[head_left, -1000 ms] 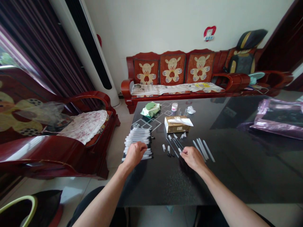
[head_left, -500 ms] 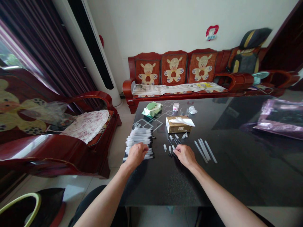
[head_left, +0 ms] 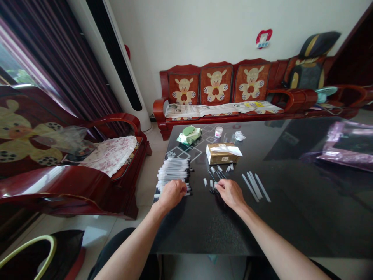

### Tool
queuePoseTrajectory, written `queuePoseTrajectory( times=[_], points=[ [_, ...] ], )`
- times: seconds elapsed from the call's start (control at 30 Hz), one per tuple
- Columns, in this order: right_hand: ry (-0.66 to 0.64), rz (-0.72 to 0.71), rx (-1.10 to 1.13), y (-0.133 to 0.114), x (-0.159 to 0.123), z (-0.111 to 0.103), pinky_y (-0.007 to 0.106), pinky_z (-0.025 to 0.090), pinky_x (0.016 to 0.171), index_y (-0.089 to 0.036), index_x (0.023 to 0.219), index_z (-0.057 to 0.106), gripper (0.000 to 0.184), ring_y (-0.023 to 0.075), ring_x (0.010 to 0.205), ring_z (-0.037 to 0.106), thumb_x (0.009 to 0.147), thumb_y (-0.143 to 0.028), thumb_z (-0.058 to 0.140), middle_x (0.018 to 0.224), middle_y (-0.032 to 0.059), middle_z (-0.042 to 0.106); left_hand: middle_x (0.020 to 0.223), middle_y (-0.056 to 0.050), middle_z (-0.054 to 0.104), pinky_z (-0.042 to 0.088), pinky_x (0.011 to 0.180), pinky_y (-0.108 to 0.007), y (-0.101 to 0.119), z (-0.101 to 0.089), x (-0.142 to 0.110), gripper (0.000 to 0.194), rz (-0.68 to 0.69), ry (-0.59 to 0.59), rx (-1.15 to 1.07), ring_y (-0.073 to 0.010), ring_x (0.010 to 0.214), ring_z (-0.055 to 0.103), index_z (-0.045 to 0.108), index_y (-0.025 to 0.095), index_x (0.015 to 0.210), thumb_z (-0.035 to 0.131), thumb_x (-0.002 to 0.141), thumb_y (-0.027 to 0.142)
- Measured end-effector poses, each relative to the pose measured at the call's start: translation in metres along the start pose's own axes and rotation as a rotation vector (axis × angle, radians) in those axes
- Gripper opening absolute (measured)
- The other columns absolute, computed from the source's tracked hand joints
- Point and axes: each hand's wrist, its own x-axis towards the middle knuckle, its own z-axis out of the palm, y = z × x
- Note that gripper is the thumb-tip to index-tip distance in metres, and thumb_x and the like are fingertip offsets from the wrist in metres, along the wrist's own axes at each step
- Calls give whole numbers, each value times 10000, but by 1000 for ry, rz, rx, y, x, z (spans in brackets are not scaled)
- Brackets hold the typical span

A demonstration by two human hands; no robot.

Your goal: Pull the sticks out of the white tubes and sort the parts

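Observation:
A row of white pens with black ends [head_left: 174, 172] lies side by side at the left edge of the black table [head_left: 291, 217]. My left hand [head_left: 172, 193] rests closed at the near end of that row, knuckles up. My right hand [head_left: 230, 192] is closed beside loose dark refills and small white caps [head_left: 214, 175], its fingertips pinched at one of them. What either hand holds is hidden. Several clear pen barrels [head_left: 255, 186] lie to the right of my right hand.
A brown tissue box [head_left: 222, 153], a green wet-wipe pack [head_left: 189, 135] and a small white jar [head_left: 218, 131] sit farther back. A purple plastic bag [head_left: 346, 146] lies at the far right. Red wooden chairs [head_left: 87, 171] and a bench [head_left: 221, 93] surround the table.
My right hand has slid left, away from the clear barrels to the loose refills and caps. My left hand stays at the pen row. The view has shifted slightly.

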Motion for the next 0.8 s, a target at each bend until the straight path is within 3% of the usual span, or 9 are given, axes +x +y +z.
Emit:
queuePoseTrajectory(
  times=[0.2, 0.5, 0.67, 0.8],
  points=[
    [-26, -44, 58, -3, -14, -4, 216, 325, 566, -214, 719, 651, 249, 139, 669, 623, 847, -338, 477, 694, 19, 685, 912, -40, 645, 404, 696, -259, 6, 7, 1, 228, 67, -31, 51, -205, 832, 611, 676, 254, 919, 630, 720, 152],
    [-71, -97, 209, -12, -24, -4, 231, 373, 585, -189, 697, 648, 218, 151, 640, 618, 812, -299, 499, 670, 35, 677, 901, -33, 598, 433, 682, -263, 17, 10, 1, 101, 131, -112, 160, -185, 804, 604, 663, 229, 856, 611, 769, 229],
    [-329, -11, 538, -17, -29, 10, 200, 354, 412, -166, 768, 616, 227, 101, 392, 522, 817, -330, 466, 547, -4, 614, 898, -37, 586, 432, 699, -259, 28, 12, -1, 98, 187, -87, 109, -175, 803, 594, 648, 210, 862, 580, 792, 214],
    [-458, 18, 678, -23, -33, 19, 168, 312, 343, -164, 694, 553, 303, 76, 337, 496, 841, -399, 431, 535, -9, 608, 907, -37, 585, 424, 738, -249, 39, 17, -5, 107, 263, -49, -7, -169, 840, 580, 644, 199, 882, 579, 798, 214]
  ],
)
